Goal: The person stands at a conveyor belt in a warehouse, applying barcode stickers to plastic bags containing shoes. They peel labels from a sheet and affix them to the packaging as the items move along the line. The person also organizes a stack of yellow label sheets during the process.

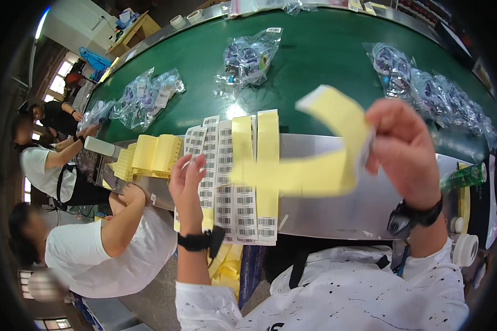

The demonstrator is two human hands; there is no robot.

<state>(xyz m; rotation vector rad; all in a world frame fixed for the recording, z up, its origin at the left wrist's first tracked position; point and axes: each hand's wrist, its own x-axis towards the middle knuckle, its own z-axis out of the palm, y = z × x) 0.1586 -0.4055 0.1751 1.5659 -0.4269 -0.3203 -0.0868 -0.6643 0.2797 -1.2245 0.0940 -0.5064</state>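
My right hand (pixel 403 149), raised above the metal ledge, pinches a long yellow paper strip (pixel 315 179). The strip curls up and over at one end; the other sweeps left, blurred, across the label sheets. Below it, strips of white barcode labels (pixel 225 182) lie side by side, and some show bare yellow backing (pixel 268 160) where labels are gone. My left hand (pixel 186 185) is at the left edge of these strips, fingers apart and slightly bent. I see nothing held in it, though its fingertips are close to the leftmost label strip (pixel 195 140).
Bagged purple items lie on the green conveyor belt (pixel 303 55): one bag (pixel 246 58) mid-belt, others left and right. Folded yellow label stacks (pixel 156 154) sit left, beside a seated person (pixel 110 243). A green can-like container (pixel 464 176) is at right. Other people stand far left.
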